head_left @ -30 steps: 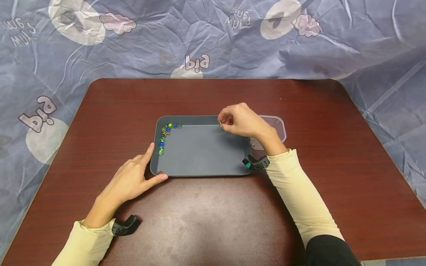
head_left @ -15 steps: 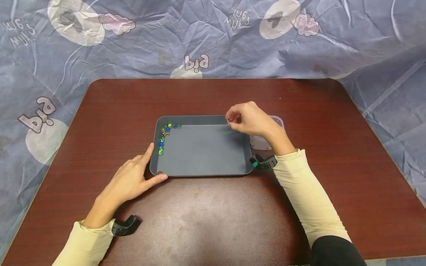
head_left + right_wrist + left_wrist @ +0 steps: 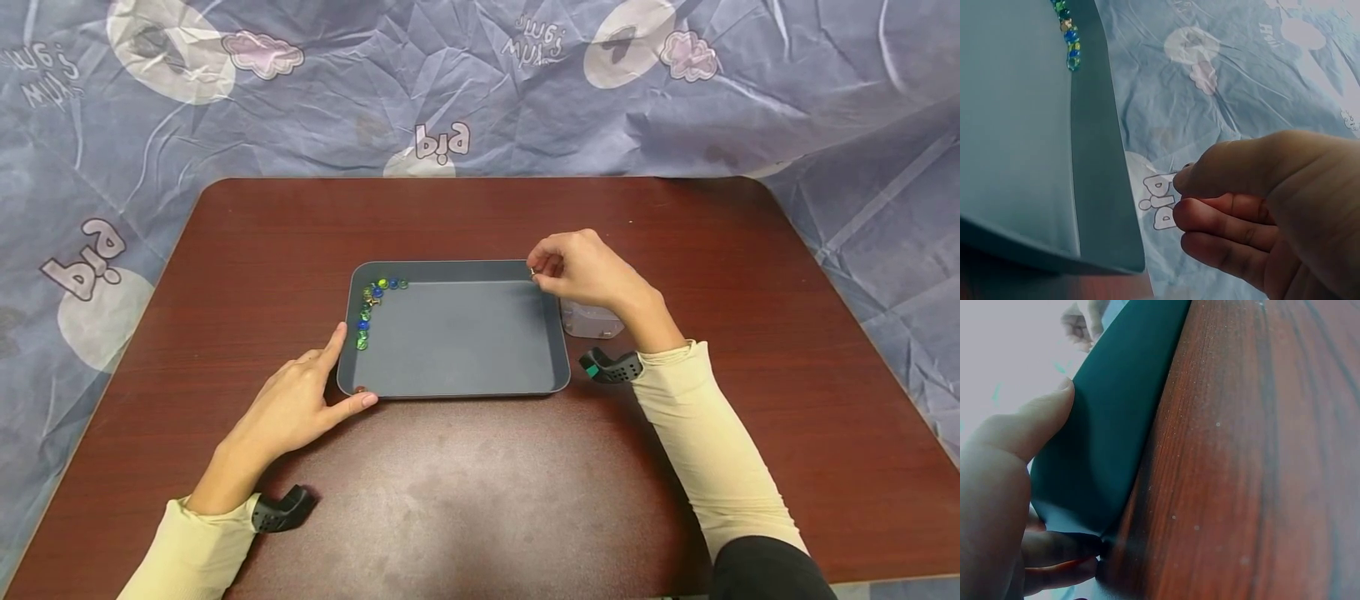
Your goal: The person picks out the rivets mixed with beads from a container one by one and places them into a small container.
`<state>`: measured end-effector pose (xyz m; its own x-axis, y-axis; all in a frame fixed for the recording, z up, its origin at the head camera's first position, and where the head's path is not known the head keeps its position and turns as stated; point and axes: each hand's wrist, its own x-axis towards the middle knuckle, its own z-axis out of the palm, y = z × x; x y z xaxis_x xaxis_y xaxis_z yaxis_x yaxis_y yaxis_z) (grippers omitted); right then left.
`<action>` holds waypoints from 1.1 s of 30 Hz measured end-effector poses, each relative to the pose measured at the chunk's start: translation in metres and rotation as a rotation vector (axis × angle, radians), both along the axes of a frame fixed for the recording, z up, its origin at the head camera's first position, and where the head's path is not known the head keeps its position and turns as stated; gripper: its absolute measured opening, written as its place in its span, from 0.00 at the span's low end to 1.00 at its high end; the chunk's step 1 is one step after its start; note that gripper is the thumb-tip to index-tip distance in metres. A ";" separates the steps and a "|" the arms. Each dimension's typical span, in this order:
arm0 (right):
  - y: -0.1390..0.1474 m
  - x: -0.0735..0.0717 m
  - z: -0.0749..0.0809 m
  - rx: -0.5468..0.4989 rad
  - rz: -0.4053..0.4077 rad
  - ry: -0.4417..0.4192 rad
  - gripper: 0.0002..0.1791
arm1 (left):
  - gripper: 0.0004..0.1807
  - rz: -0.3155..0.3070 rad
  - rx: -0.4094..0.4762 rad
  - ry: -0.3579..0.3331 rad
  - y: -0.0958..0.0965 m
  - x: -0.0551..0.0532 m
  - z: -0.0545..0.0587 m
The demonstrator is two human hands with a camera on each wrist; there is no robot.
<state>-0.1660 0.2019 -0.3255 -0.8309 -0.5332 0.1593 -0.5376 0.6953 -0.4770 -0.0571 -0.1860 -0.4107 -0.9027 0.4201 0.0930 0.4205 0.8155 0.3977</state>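
In the head view my right hand point(image 3: 588, 271) pinches a small gold-coloured piece point(image 3: 532, 272) between thumb and fingertips, above the far right corner of a shallow grey tray point(image 3: 465, 382). The piece is mostly hidden by the fingers, so I cannot tell its kind. My left hand point(image 3: 296, 404) rests at the tray's near left corner, index finger along the left side and thumb on the front rim. Blue, green and yellow glass marbles point(image 3: 363, 325) line the tray's left and far left edges. Among them lies another small gold piece point(image 3: 373, 302).
A clear plastic container point(image 3: 592, 321) stands right of the tray, partly hidden under my right hand. A small reddish-brown thing point(image 3: 361, 389) lies in the tray's near left corner, by my left thumb. Beyond the brown table point(image 3: 480, 225) hangs a blue-grey printed cloth point(image 3: 337, 92).
My right hand has moved to the right with the gold piece, from over the tray's far side to its far right corner. My left hand and the marbles have stayed still.
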 end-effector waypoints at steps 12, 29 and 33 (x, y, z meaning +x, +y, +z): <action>0.019 0.005 0.000 0.002 -0.061 0.030 0.05 | 0.56 0.008 0.004 -0.021 0.001 0.000 0.000; 0.044 0.008 -0.003 0.016 -0.099 0.082 0.05 | 0.56 0.008 0.009 -0.016 -0.001 -0.001 -0.001; 0.049 0.010 -0.003 0.029 -0.109 0.081 0.05 | 0.56 0.010 0.006 -0.021 -0.001 -0.001 -0.001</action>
